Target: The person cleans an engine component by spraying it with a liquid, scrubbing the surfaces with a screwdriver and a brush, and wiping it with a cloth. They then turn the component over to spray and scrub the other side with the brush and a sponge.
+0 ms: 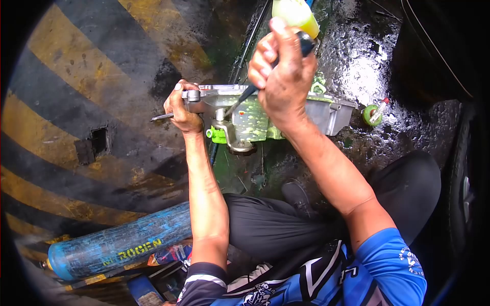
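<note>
A silver metal casing (321,116), splashed with light green on its side, stands in front of me. My left hand (185,108) is closed around its left end, and a thin pointed metal piece (162,117) sticks out to the left below the fingers. My right hand (286,76) grips a black-handled tool (249,93) whose narrow end slants down to the casing's bracket (229,131). Beside that bracket is a bright green fitting (217,135). A yellow-green container (295,16) is partly visible just beyond the right hand.
A blue cylinder (122,242) with yellow lettering lies at lower left. On the wet floor at right sits a small green round item (372,115) with a red-tipped piece on it. A dark rounded object (434,56) stands at upper right. Yellow and black stripes (71,66) mark the floor.
</note>
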`<state>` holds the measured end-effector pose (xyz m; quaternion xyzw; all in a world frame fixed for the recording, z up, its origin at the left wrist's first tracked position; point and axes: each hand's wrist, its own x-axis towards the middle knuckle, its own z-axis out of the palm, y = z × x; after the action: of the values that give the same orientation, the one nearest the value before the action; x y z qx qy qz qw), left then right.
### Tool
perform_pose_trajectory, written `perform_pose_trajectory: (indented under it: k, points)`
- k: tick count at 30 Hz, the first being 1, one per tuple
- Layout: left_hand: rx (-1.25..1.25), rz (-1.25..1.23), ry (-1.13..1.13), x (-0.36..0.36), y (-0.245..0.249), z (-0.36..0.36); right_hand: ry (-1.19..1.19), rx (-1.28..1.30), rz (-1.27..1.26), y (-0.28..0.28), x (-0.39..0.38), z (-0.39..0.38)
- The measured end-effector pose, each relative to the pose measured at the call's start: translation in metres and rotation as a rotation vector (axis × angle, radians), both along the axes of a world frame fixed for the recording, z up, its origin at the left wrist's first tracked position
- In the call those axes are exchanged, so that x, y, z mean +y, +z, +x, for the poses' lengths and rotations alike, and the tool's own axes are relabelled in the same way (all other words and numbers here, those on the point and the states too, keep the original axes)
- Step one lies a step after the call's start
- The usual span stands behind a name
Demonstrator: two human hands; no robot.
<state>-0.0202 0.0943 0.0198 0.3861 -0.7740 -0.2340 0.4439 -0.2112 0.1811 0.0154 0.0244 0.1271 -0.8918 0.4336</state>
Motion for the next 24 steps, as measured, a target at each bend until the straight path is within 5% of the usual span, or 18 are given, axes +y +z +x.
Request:
perform_pose_trajectory:
  k: [11, 15, 19, 24]
  points:
    - [-0.038, -0.131, 0.014, -0.01, -0.009, 0.015, 0.011, -0.102, -0.081, -0.004, -0.001, -0.001]
    - [-0.069, -0.112, -0.071, -0.029, -0.014, 0.029, -0.022, 0.102, -0.004, -0.002, 0.002, -0.007]
    - [-0.556, -0.973, 0.166, -0.049, -0.021, 0.032, -0.332, 0.305, -0.154, -0.014, 0.014, -0.104]
    - [-0.533, -0.606, 0.164, -0.086, -0.019, 0.004, -0.56, 0.556, 0.311, -0.038, 0.023, -0.13]
